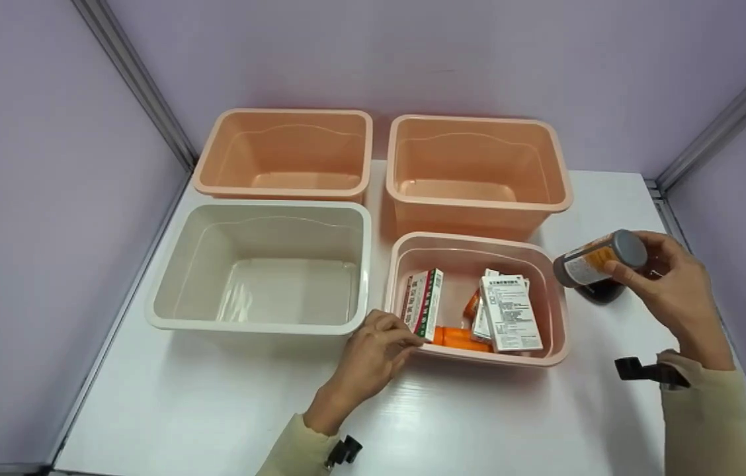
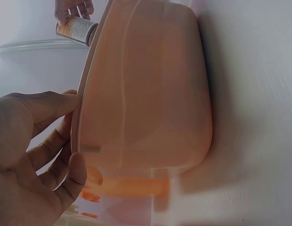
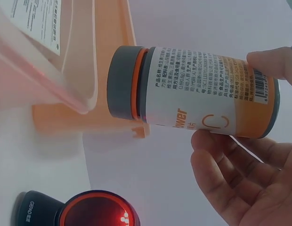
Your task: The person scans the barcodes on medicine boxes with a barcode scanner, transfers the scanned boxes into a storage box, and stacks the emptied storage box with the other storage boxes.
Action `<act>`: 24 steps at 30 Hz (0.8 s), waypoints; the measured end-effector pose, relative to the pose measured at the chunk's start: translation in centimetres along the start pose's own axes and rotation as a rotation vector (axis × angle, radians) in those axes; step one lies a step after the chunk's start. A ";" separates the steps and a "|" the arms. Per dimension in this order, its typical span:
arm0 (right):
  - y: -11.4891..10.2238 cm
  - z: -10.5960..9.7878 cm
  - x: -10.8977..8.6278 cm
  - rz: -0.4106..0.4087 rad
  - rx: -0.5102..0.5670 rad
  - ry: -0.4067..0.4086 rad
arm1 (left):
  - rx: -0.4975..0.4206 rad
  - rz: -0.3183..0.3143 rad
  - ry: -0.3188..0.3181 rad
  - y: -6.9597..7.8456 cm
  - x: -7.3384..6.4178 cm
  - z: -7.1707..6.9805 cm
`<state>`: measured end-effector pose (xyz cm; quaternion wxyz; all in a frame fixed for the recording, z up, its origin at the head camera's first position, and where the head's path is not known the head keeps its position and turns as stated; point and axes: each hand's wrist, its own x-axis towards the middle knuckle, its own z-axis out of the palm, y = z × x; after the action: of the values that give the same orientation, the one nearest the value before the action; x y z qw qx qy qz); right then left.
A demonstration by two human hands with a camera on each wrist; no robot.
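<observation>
My right hand (image 1: 674, 281) grips a vitamin bottle (image 3: 198, 94) between thumb and fingers. The bottle has a grey cap, an orange ring and a white-and-orange label; it lies on its side in the air, cap toward the low pink bin (image 1: 479, 241). Below it is a black device (image 3: 40, 209) with a red-ringed, glowing window, like a barcode scanner. My left hand (image 1: 373, 350) pinches the near left rim of the pink bin, thumb and fingers at the edge in the left wrist view. Inside lie white medicine boxes (image 1: 512, 314) and an orange container (image 1: 459, 338).
A white bin (image 1: 260, 328) stands left of the pink one. Behind are two deeper peach bins, one left (image 1: 284, 192) and one right (image 1: 479, 203). Pale walls (image 1: 426, 59) close in the white table (image 1: 214, 410) at the back and sides.
</observation>
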<state>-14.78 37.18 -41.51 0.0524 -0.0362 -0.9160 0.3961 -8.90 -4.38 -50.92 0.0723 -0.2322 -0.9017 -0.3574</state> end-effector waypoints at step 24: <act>2.9 -0.4 -1.3 0.090 -0.034 0.077 | -0.001 -0.003 0.007 0.0 0.0 0.1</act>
<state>-13.37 39.31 -43.39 0.0691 -0.0934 -0.9173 0.3809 -8.95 -4.35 -50.98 0.0748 -0.2297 -0.9017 -0.3586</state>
